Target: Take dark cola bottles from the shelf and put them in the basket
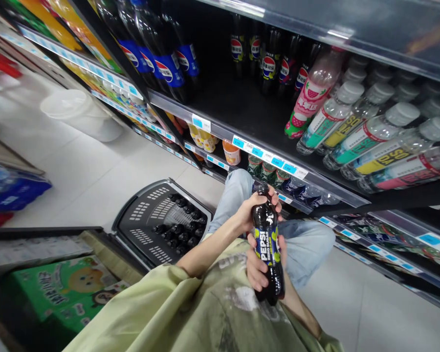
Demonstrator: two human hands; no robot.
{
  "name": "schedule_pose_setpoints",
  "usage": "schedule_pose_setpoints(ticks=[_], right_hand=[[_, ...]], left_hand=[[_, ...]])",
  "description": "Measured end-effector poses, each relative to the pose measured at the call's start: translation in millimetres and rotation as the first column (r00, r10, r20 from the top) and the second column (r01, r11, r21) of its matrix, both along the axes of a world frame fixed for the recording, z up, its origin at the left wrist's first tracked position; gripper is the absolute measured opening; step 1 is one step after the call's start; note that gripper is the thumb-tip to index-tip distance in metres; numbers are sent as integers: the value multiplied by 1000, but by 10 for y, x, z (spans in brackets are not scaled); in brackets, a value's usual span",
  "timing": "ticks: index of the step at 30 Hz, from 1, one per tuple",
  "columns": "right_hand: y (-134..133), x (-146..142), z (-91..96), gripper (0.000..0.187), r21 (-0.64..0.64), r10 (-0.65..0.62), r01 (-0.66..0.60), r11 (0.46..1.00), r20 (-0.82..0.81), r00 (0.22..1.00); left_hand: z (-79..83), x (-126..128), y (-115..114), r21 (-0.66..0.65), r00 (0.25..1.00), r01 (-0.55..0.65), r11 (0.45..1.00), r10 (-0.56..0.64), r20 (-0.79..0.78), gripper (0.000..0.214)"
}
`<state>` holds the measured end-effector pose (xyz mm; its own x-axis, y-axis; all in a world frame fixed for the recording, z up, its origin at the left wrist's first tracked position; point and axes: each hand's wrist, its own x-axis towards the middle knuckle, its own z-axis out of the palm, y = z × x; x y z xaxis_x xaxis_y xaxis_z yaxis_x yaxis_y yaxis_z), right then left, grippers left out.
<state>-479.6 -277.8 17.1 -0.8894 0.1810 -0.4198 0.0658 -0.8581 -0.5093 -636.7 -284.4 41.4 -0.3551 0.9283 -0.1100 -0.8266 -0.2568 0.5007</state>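
Note:
I hold a dark Pepsi bottle (267, 249) with a yellow-green label in both hands, in front of my knees in blue jeans (304, 242). My left hand (254, 210) wraps the neck and shoulder of the bottle, just under the cap. My right hand (258, 268) grips the lower body from behind. The bottle is upright, leaning slightly. It hangs below the shelf edge (264, 154), which carries price tags.
A grey shopping basket (132, 220) on the floor to my left holds several dark-capped bottles. Pepsi bottles (168, 68) and clear bottles (352, 132) stand on the shelf. A white bucket (80, 115) sits down the aisle. A green carton (58, 288) lies at lower left.

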Motion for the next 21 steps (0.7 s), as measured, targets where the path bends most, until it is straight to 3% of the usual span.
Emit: schedule_pose_setpoints(ticks=[3,10,15,21], right_hand=[[1,28,-84,75,-132,184,-197,971,-107,977],[11,-36,60,56,-44,151,-149,988,53,987],[-19,-117,48,61,54,67,-79,995,187,980],[-15,-76,-71,55,74,65,-78,994,167,984]], left_hand=[[2,-48,-84,-54,999,-28,998,25,-44,53],[36,-99,-174,-206,978,-137,969,100,-183,60],[40,-98,-173,-314,941,-187,931,77,-330,65],[-2,-102,-197,-259,949,-167,951,84,-303,66]])
